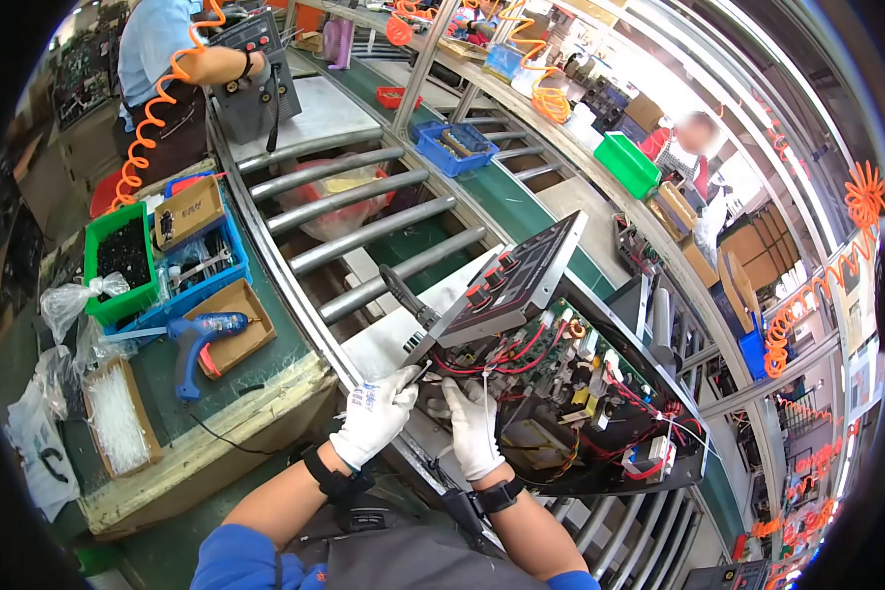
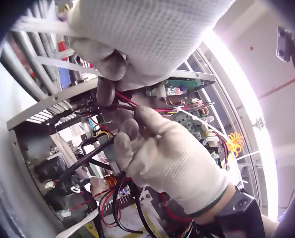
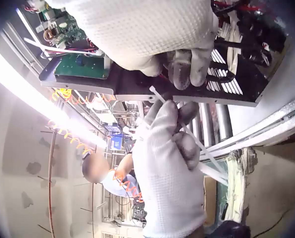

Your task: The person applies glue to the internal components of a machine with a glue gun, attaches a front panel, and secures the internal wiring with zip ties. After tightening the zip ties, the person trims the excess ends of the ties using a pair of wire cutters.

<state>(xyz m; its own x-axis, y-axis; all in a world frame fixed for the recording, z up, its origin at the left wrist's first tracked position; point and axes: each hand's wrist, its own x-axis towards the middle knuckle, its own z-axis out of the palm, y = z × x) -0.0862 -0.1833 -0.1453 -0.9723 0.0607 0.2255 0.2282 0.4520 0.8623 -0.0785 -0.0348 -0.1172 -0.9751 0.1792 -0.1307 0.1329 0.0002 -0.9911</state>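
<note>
In the head view, both white-gloved hands meet at the near left edge of an opened black-cased device full of wiring and circuit boards. My left hand pinches a white cable tie, whose head end points past the fingertips toward the case edge. A second white strip shows below the same hand in the right wrist view. With curled fingers, my right hand grips dark and red wires inside the case. The control panel with red knobs stands tilted up behind the hands.
A roller conveyor runs beyond the device. On the green bench at left are a green bin, a blue glue gun and a box of white cable ties. Another person handles a similar unit at upper left.
</note>
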